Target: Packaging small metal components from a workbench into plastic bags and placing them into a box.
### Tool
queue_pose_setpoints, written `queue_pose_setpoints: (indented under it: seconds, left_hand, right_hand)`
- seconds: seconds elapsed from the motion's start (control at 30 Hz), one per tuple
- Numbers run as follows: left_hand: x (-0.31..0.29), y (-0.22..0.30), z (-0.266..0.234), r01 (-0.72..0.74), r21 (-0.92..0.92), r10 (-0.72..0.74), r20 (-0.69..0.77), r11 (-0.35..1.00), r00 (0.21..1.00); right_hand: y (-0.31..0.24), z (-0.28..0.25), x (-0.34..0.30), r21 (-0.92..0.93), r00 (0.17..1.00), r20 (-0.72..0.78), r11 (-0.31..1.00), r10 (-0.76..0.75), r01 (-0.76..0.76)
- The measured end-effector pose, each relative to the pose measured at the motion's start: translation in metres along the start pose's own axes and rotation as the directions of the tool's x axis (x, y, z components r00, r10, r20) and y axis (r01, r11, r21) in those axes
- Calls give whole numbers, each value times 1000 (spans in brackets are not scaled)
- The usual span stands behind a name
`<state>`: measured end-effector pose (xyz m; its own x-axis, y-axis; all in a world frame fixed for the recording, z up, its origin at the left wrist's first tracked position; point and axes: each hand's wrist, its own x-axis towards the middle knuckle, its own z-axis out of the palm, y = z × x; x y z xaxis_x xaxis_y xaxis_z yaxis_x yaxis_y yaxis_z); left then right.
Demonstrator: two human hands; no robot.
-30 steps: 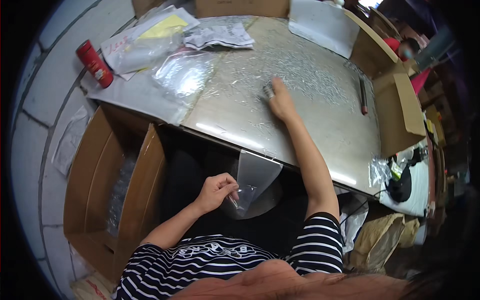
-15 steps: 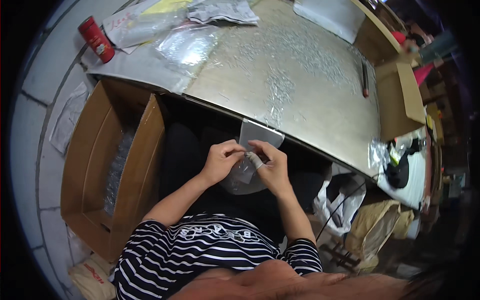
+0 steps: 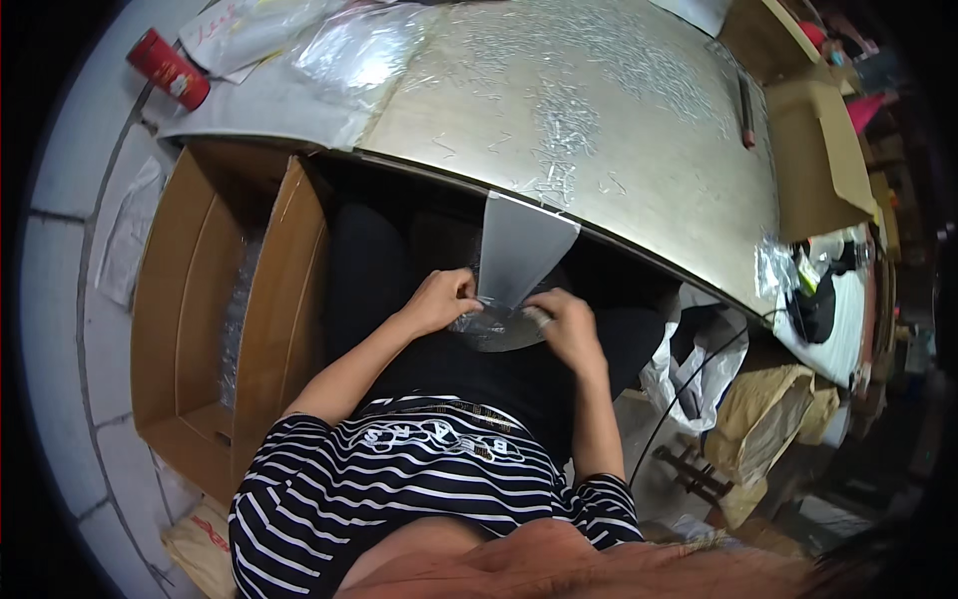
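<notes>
Above my lap, my left hand (image 3: pixel 442 301) pinches one edge of a small clear plastic bag (image 3: pixel 491 315). My right hand (image 3: pixel 566 325), fingers bent together, grips the bag's other side; pale wrapping shows on a finger. What lies inside the bag is too small to make out. Just beyond the hands, a grey sloping plate (image 3: pixel 521 245) hangs down from the table's front edge. Many small, thin, shiny pieces (image 3: pixel 567 125) lie scattered on the metal-topped table (image 3: pixel 439 180), trailing toward that plate.
At my left stands an open cardboard box (image 3: pixel 269 329) with clear plastic bags inside. A red can (image 3: pixel 168 70) and plastic sheets (image 3: pixel 349 55) lie at the table's far left. An opened carton (image 3: pixel 823 160) and a dark bar (image 3: pixel 745 108) are at its right. A white bag (image 3: pixel 699 384) hangs at lower right.
My hands have moved apart and slightly downward, with the clear bag now stretched between them. More of the grey plate shows. The whole view has shifted a little.
</notes>
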<state>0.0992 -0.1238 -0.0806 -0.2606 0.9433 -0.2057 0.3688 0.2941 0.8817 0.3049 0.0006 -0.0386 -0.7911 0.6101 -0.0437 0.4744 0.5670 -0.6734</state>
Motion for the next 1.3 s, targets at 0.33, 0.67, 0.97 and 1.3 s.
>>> queue_pose_setpoints:
  seconds: [0.33,0.67,0.97,1.3]
  left_hand:
    - [30,0,13,-67,-719,-33,-125,692,992]
    - [17,6,29,224,-955,-7,227,196,974]
    - [26,-72,16,493,-867,39,496,71,867]
    - [7,-26,32,479,-878,273,460,-3,845]
  right_hand:
    - [-19,-78,147,-451,872,-217,838,-439,309]
    - [-29,-66,142,-292,936,-280,948,-214,130]
    - [-92,-53,44,-277,938,-284,954,-200,119]
    - [-66,-37,-5,78,954,-283,989,-102,129]
